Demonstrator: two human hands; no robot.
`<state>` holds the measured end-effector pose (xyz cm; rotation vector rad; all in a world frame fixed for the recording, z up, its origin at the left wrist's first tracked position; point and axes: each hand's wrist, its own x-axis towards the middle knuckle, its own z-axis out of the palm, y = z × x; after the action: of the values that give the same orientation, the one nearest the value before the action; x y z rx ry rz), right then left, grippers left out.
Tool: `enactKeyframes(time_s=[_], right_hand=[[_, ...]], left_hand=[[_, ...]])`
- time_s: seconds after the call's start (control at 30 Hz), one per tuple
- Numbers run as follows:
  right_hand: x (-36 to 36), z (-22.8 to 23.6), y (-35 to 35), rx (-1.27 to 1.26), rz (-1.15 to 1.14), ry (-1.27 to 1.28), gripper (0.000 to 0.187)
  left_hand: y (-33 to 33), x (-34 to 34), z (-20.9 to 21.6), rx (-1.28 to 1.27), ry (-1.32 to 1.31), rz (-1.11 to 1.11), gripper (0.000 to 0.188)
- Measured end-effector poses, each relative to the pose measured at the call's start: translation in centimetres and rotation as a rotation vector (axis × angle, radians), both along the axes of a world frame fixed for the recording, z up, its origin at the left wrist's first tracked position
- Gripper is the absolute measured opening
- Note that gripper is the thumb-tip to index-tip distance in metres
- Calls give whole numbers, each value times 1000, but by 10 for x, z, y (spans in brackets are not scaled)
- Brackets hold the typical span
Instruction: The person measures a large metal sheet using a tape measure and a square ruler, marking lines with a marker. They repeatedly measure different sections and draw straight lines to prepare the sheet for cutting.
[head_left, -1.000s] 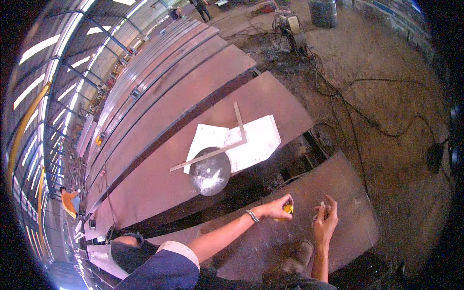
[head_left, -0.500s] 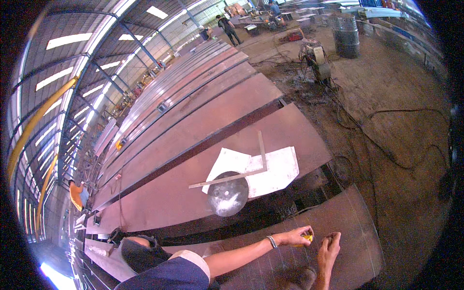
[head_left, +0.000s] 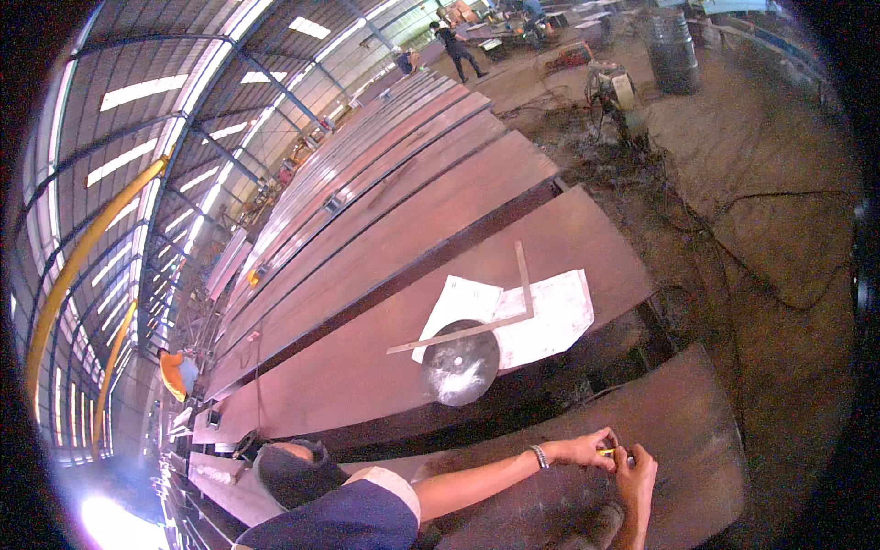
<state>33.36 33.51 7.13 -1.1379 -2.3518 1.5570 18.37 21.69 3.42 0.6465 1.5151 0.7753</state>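
My left hand (head_left: 587,449), with a bracelet at the wrist, is closed around a small yellow object (head_left: 606,451); the fingers cover most of it and its kind is unclear. Just to its right, my right hand (head_left: 635,466) has its fingers pinched together, its fingertips close to the yellow object. Whether it grips anything I cannot make out. Both hands are above the nearest reddish-brown steel plate (head_left: 692,412). On the plate beyond lie a dark round disc (head_left: 460,380), white paper sheets (head_left: 561,321) and a metal carpenter's square (head_left: 525,284), its long arm reaching across the papers to the disc.
Long steel plates (head_left: 394,220) lie in rows with dark gaps between them. Cables (head_left: 779,194) run over the floor at right, near a machine (head_left: 612,87) and a black drum (head_left: 672,50). Several people are farther off, one person in orange (head_left: 172,374) at left.
My hands have come together, the right one now near the yellow object in my left. The whole scene has shifted a little to the right in the view.
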Motion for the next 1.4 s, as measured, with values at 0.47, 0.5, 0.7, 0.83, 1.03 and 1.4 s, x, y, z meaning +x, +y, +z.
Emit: enactKeyframes(time_s=[0.47, 0.5, 0.7, 0.83, 1.03, 1.4], right_hand=[[1, -21, 6, -197, 24, 23, 36], [9, -26, 11, -179, 13, 13, 35], [4, -37, 1, -152, -12, 96, 32], [6, -54, -1, -229, -91, 78, 31], [12, -93, -7, -128, -44, -42, 35], [10, -88, -6, -73, -25, -80, 31]], left_hand=[[2, 3, 4, -89, -121, 54, 49], [8, 6, 7, -73, -95, 28, 50], [-4, 12, -2, 74, 43, 34, 50], [-1, 16, -14, 110, 91, 39, 49], [-3, 23, -34, -69, 243, 13, 55], [-1, 31, -42, -144, 260, 28, 63]])
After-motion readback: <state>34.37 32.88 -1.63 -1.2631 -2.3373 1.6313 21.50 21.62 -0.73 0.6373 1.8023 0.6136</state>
